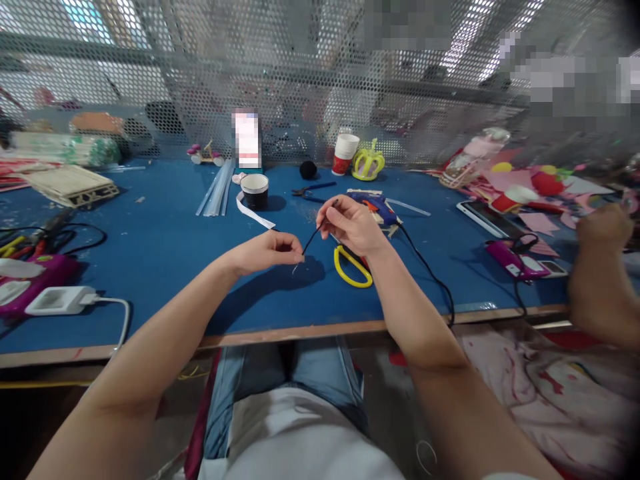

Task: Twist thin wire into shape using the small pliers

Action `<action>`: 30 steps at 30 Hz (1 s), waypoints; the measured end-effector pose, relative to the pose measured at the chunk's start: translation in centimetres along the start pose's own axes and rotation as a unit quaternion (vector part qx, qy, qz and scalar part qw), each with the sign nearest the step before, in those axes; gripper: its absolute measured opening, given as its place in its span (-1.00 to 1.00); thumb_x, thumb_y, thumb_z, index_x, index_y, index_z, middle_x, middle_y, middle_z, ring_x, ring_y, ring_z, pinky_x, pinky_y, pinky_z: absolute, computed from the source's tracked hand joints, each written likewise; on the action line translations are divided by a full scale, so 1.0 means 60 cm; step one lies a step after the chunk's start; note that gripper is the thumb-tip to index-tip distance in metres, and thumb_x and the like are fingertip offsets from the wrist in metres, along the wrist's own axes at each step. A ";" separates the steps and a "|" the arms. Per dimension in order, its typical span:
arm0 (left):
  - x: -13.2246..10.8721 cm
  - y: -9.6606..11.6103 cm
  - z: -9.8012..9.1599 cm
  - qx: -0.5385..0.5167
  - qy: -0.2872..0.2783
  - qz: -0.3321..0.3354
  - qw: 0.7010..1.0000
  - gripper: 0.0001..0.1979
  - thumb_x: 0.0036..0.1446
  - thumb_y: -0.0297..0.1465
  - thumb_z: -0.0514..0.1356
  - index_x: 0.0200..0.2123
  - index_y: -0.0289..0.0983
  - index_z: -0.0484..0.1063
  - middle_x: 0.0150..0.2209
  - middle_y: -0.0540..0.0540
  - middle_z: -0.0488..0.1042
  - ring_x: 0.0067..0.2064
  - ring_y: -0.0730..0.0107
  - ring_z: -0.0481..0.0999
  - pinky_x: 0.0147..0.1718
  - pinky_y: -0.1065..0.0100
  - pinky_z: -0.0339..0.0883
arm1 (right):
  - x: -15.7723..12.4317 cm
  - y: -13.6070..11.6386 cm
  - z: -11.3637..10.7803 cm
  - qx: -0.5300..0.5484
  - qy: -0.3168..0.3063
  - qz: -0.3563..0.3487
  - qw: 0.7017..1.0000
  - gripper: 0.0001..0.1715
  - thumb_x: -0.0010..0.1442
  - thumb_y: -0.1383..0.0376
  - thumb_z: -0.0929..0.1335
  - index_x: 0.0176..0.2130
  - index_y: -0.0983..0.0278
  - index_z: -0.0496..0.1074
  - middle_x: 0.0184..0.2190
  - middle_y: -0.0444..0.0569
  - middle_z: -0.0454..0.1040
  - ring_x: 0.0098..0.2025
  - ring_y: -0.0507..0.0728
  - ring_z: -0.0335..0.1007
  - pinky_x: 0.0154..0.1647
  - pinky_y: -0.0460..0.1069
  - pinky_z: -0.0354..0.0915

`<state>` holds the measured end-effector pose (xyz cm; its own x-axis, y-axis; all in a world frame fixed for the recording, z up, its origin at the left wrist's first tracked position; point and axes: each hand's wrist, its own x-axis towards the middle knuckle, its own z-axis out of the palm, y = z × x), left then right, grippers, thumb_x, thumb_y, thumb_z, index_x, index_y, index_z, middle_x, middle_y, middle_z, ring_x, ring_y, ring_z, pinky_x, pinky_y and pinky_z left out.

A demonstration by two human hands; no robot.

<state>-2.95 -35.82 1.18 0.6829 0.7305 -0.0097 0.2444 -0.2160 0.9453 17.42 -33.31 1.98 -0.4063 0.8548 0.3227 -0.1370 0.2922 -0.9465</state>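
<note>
A thin black strip [311, 239] stretches between my two hands above the blue table. My left hand [280, 249] pinches its lower end, where a fine pale thread hangs at the fingertips. The upper end is held between the fingers of my right hand [345, 223]. Scissors with yellow handles [353, 268] lie just under my right hand, partly covered by it. Behind my hands stand a black cup with a white rim [255, 192] and a curled white ribbon [254, 212]. Pliers [307, 194] and a blue glue gun [380, 208] rest beyond my right hand.
A power strip [43, 283] and cables are at the left. Clear glue sticks [217, 190], a phone [247, 140], stacked paper cups [345, 153] and a yellow crown-shaped piece [368, 161] stand behind. Another person's arm [603, 273] reaches in at the right.
</note>
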 end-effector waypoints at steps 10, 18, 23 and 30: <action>0.002 0.000 0.003 0.013 -0.012 0.006 1.000 -0.80 -0.01 -0.28 0.18 -0.46 -0.34 0.36 -0.51 0.04 0.31 -0.46 0.56 0.22 -0.43 0.48 0.14 | 0.002 0.006 0.004 -0.001 0.035 0.002 0.999 -0.68 -0.02 0.09 0.41 -0.37 0.29 0.38 -0.51 -0.14 0.41 -0.52 -0.05 0.33 -0.47 -0.11 0.32; 0.003 -0.002 0.004 0.004 0.025 0.006 1.000 -0.77 -0.03 -0.25 0.19 -0.46 -0.33 0.35 -0.49 0.02 0.34 -0.43 0.53 0.27 -0.39 0.44 0.18 | -0.002 0.009 0.009 -0.039 -0.005 0.020 0.999 -0.66 0.05 0.08 0.36 -0.30 0.31 0.38 -0.41 -0.08 0.42 -0.42 -0.03 0.36 -0.39 -0.09 0.36; 0.008 -0.014 0.002 0.010 0.078 0.010 0.997 -0.77 -0.03 -0.26 0.19 -0.47 -0.34 0.35 -0.50 0.03 0.34 -0.46 0.55 0.28 -0.41 0.45 0.16 | -0.007 0.019 0.031 -0.105 -0.085 0.065 0.989 -0.66 0.03 0.09 0.37 -0.39 0.33 0.34 -0.52 -0.13 0.38 -0.54 -0.05 0.30 -0.53 -0.10 0.33; 0.014 -0.023 0.000 0.133 0.148 0.022 0.980 -0.81 -0.01 -0.31 0.15 -0.46 -0.35 0.37 -0.52 -0.01 0.38 -0.49 0.52 0.30 -0.46 0.44 0.17 | -0.004 0.032 0.036 -0.192 -0.042 0.060 0.979 -0.66 0.08 0.06 0.33 -0.41 0.30 0.26 -0.60 -0.18 0.29 -0.60 -0.05 0.23 -0.60 -0.12 0.26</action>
<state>-2.72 -34.92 -0.13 0.4762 0.8643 0.1617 0.4176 -0.3841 0.8234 15.31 -33.90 0.10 -0.4733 0.8597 0.1921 0.2592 0.3443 -0.9024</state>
